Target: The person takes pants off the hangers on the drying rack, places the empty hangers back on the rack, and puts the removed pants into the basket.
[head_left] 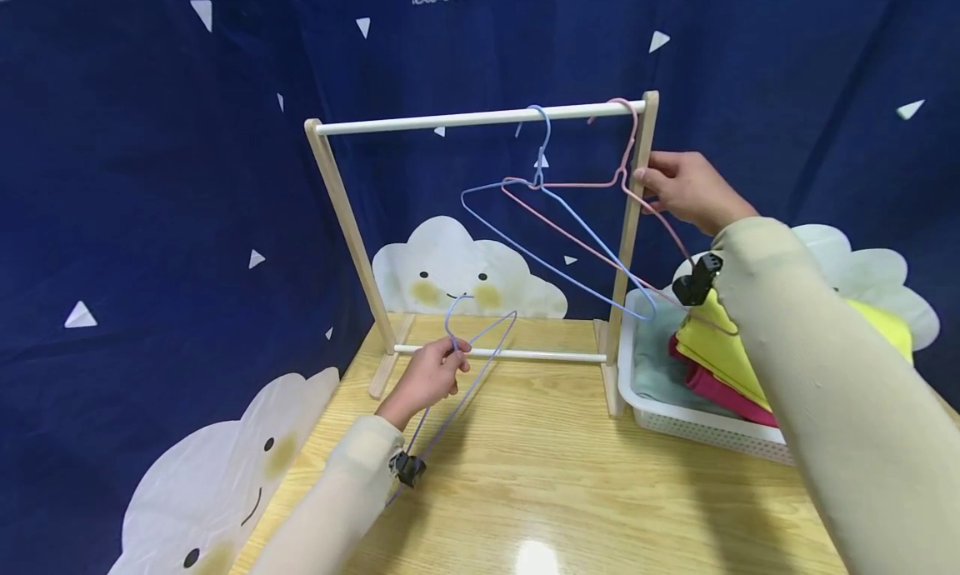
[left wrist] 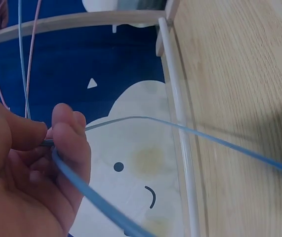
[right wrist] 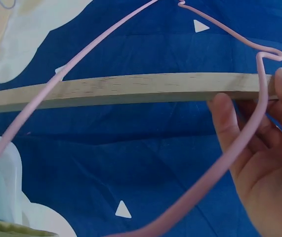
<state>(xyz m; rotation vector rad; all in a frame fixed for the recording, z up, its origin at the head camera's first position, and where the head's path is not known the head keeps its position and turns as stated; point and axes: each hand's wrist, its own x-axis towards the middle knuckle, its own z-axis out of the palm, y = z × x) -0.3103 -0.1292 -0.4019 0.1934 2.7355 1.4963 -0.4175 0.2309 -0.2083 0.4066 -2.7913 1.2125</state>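
Note:
My left hand [head_left: 433, 373] pinches a blue wire hanger [left wrist: 229, 144] near its hook, between thumb and fingers. That hanger is tilted low in front of the clothes rack, its hook pointing up. High on the right, my right hand [head_left: 693, 187] grips the rack's wooden post [right wrist: 131, 88], thumb in front and fingers behind. A pink hanger [right wrist: 212, 180] hangs from the rail's right end, its wire passing in front of that hand. Left of it, another blue hanger [head_left: 540, 168] hangs on the white top rail [head_left: 420, 123], overlapping the pink one in the head view.
A white basket [head_left: 701, 429] holds folded yellow, dark red and grey-green cloths, right of the rack. The rack's lower white bar [head_left: 540, 356] runs just above the wooden table [head_left: 570, 467]. A dark blue curtain [head_left: 187, 158] with clouds and triangles hangs behind.

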